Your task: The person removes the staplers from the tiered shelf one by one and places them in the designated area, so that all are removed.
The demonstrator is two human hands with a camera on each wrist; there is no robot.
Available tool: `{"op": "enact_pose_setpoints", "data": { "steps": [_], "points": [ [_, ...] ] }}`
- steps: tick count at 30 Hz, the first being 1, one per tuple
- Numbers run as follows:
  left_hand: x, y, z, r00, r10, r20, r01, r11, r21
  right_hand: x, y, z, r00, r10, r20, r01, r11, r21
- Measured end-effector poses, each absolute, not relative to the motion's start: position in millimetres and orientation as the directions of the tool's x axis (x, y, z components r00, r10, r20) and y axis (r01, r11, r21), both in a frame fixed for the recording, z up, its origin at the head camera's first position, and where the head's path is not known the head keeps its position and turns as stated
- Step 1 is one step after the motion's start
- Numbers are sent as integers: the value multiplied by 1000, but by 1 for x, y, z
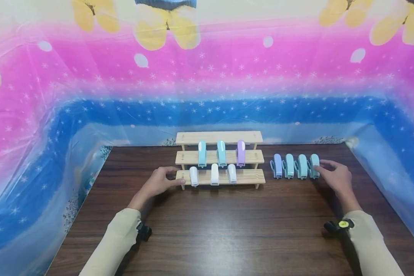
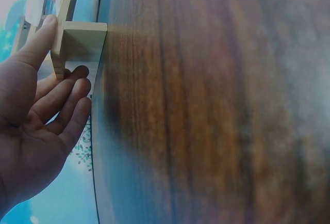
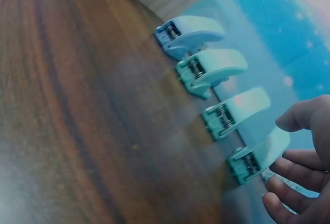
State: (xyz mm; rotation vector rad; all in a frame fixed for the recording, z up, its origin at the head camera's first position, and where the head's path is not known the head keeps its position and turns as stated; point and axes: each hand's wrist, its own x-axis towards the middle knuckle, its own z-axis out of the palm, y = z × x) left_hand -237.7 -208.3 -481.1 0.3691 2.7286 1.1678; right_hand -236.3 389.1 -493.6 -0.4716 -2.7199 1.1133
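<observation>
My left hand (image 1: 163, 180) grips the left end of the lowest tier of a wooden stand (image 1: 250, 176). In the left wrist view, the thumb lies on top of the board and the other fingers curl beneath. My right hand (image 1: 336, 176) is at the rightmost mint stapler (image 1: 314, 165), with thumb and fingers spread around its right end. That stapler stands upright on the table, last in a row with two more mint staplers (image 1: 301, 166) (image 1: 289, 166) and a periwinkle one (image 1: 277, 166).
White staplers (image 1: 214, 174) line the lowest tier of the stand. Two light-blue staplers (image 1: 221, 153) and a purple one (image 1: 240, 153) sit on the middle tier. The brown wooden table (image 1: 207, 222) ends against a patterned cloth backdrop (image 1: 207, 111) at the back.
</observation>
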Motion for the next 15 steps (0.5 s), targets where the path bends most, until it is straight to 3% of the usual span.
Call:
{"op": "enact_pose_setpoints", "data": {
  "steps": [15],
  "points": [
    [-239, -210, -484, -956, 291, -30, 176, 653, 737, -232, 371, -448, -925, 333, 181, 106, 686, -720]
  ]
}}
